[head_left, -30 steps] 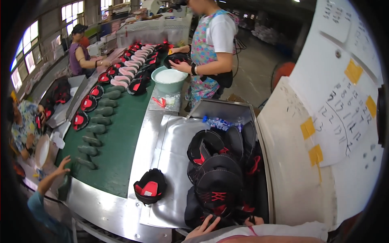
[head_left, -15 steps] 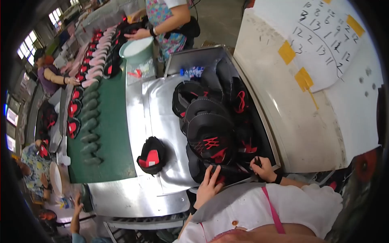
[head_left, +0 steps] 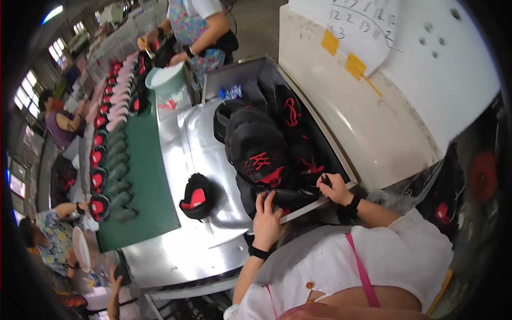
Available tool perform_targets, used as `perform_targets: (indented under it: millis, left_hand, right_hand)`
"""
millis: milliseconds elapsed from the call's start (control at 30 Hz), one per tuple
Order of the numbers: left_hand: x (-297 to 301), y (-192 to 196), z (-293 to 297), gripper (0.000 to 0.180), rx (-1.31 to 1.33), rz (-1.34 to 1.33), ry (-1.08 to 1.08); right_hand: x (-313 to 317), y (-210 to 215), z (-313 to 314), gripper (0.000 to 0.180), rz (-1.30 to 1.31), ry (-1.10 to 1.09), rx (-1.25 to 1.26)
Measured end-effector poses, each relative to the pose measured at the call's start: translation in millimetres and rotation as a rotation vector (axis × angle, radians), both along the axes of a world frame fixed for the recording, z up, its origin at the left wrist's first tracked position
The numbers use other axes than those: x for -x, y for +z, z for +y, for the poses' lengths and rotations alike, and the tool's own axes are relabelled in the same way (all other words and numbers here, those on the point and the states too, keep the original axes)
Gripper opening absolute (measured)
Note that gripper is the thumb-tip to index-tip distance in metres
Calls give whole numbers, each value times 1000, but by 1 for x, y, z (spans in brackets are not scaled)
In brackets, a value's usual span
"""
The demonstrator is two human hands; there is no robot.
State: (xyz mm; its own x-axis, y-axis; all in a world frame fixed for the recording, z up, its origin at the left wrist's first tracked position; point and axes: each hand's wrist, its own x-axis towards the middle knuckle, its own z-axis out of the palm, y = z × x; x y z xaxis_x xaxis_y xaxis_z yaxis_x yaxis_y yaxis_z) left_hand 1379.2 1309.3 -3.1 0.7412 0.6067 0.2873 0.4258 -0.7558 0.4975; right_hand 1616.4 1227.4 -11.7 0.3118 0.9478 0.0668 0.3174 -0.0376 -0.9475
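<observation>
My left hand (head_left: 268,223) has its fingers curled over the near edge of a black shoe upper (head_left: 290,199) at the front of a pile. To the right, my right hand (head_left: 338,190) is closed round a small dark tool (head_left: 326,180), its kind too dark to tell, close to that upper's right end. The piled black shoe uppers (head_left: 256,134) with red laces lie in a metal-rimmed tray (head_left: 341,160) just beyond my hands. A single black upper (head_left: 196,196) with a red lining stands apart on the metal table (head_left: 178,157), left of the pile.
On the left, a green belt (head_left: 143,176) carries rows of shoe uppers and dark shoe lasts (head_left: 118,170). A pale green basin (head_left: 166,77) stands at the far end. A white machine panel (head_left: 368,114) rises on the right. Several co-workers stand round the belt.
The view has shifted, so the pile and panel appear further left. My left hand's fingers have curled more on the upper. At far left, a co-worker's hand now reaches an upper on the belt.
</observation>
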Motion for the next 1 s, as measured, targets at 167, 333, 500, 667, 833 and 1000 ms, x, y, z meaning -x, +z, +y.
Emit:
perform_targets:
  millis: [167,333,500,667,833,1000]
  left_hand:
    - [4,-20,-8,26,-25,-60,63]
    - [4,-18,-18,66,69,-122,92]
    - [8,-16,-13,95,-24,32,60]
    - [8,-14,-12,94,-25,64,79]
    - [5,-10,-13,94,-50,70,101]
    - [2,-12,-14,98,-37,102,91]
  right_hand:
    - [4,-16,4,15,-194,-33,-110]
    - [9,-8,-6,15,-120,-85,-96]
    - [11,-14,-5,14,-58,-159,-92]
    - [11,-16,-3,14,1,-136,-112]
    - [-3,-16,-5,21,338,-273,-254]
    - [-8,-30,-5,22,394,-398,-394]
